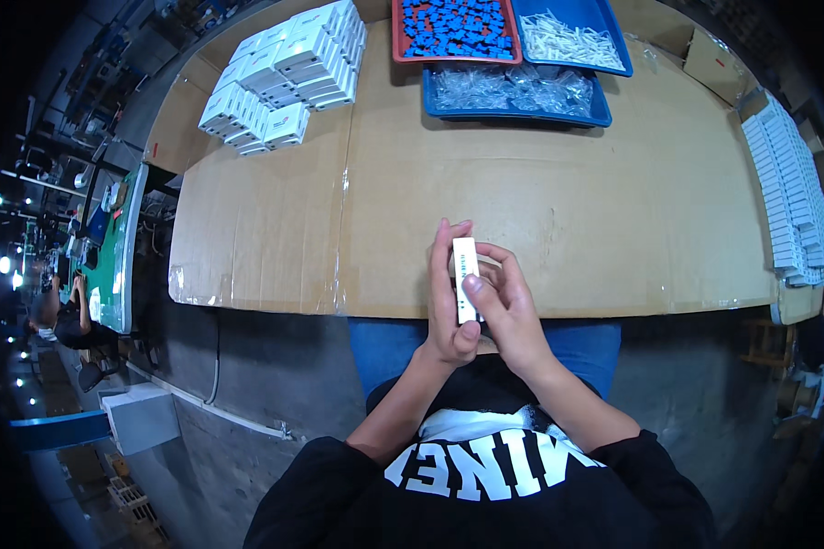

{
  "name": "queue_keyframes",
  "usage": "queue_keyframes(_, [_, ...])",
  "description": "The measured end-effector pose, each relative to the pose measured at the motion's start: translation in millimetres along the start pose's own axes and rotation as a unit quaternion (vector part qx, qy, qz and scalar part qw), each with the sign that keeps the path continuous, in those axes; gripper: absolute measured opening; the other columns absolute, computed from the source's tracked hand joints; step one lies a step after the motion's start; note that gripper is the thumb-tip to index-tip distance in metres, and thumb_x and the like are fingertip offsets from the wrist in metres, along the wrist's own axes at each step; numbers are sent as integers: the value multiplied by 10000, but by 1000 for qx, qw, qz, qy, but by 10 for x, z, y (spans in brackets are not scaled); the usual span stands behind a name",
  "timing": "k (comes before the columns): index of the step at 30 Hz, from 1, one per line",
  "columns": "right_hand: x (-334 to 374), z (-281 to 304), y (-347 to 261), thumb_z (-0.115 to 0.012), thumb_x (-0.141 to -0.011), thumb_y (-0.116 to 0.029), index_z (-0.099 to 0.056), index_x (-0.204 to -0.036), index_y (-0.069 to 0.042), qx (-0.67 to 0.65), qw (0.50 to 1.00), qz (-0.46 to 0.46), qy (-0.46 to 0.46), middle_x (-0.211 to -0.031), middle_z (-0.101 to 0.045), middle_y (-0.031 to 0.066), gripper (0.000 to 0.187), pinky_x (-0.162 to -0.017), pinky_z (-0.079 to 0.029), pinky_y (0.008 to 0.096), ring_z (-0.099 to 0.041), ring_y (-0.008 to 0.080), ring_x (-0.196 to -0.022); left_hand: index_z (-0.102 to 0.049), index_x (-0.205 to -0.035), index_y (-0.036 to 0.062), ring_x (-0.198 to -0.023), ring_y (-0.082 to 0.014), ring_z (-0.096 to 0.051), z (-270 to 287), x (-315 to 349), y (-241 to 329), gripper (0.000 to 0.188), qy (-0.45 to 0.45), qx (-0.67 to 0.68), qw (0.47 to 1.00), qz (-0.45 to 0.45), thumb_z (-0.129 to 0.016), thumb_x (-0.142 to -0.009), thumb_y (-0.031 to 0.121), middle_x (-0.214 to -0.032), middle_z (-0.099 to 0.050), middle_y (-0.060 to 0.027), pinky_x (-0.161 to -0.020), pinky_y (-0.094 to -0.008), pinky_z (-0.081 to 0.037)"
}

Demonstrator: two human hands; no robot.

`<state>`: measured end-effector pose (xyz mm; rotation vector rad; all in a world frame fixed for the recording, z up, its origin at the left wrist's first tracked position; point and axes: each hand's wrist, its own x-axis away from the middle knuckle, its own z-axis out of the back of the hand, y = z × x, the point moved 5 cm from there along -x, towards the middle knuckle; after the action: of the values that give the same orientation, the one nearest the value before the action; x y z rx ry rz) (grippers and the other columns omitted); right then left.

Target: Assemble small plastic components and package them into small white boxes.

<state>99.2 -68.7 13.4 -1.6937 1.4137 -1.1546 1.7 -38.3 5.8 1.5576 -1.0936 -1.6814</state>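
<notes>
Between my two hands, just above the table's near edge, is a small narrow white box [465, 261] with dark printing, held upright. My left hand [442, 302] wraps along its left side, with the thumb low by the box's bottom end. My right hand [508, 306] closes on it from the right, the thumb pressed across its front face and the fingers curled behind. The fingers behind the box are partly hidden.
Stacked white boxes [288, 64] stand at the far left of the cardboard-covered table [412, 192]. At the back are a red tray [519, 60] of blue pieces, a blue tray [628, 55] of white sticks and a blue tray [522, 117] of clear plastic bags. More white boxes [783, 188] line the right edge.
</notes>
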Motion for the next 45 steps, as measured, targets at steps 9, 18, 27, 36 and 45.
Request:
queue_keyframes(9, [100,-97,-46,-617,-1045,-186,-408,-1468,39,63,994,91,-16,-1402,-549,187,522,-988,-506,297,-578,191,-1261,-362,-1463,-79,-1205,-262,-530,12,119,-62,1068,90,-3,995,36,-454,-878,809,-1329,-473,-191,-1019,-408,-451])
queue_keyframes(18, [139,-93,-35,-544,-1078,-200,-404,-1472,45,105,985,134,-40,-1360,-582,186,485,-994,-496,308,-594,181,-1226,-412,-1422,-76,-1189,-272,-534,53,213,-85,958,115,50,992,28,-466,-878,711,-1331,-478,-196,-1017,-413,-443])
queue_keyframes(27, [73,-5,-199,-539,-1061,-350,-390,-1544,-28,273,955,95,-59,-1448,-478,240,599,-1086,-425,365,-529,281,-1298,-172,-1588,-89,-1301,-337,-502,123,148,-217,1096,70,36,996,37,-393,-938,765,-1420,-469,-244,-1086,-445,-423])
queue_keyframes(36, [-10,297,-280,-769,-806,-562,-503,-1507,-122,586,732,319,-137,-1589,-411,191,869,-1205,-203,661,-447,406,-1439,-441,-1463,82,-1191,-256,-643,-134,289,-230,839,21,322,821,472,-210,-1015,752,-1328,-604,-145,-995,-396,-546])
queue_keyframes(45, [54,290,-352,-852,-749,-455,-601,-1316,96,486,725,470,-133,-1358,-599,284,830,-1059,-504,519,-609,434,-1265,-490,-1415,114,-1122,-233,-665,-247,376,-225,741,-7,367,786,497,-288,-1033,716,-1243,-633,-104,-924,-364,-568])
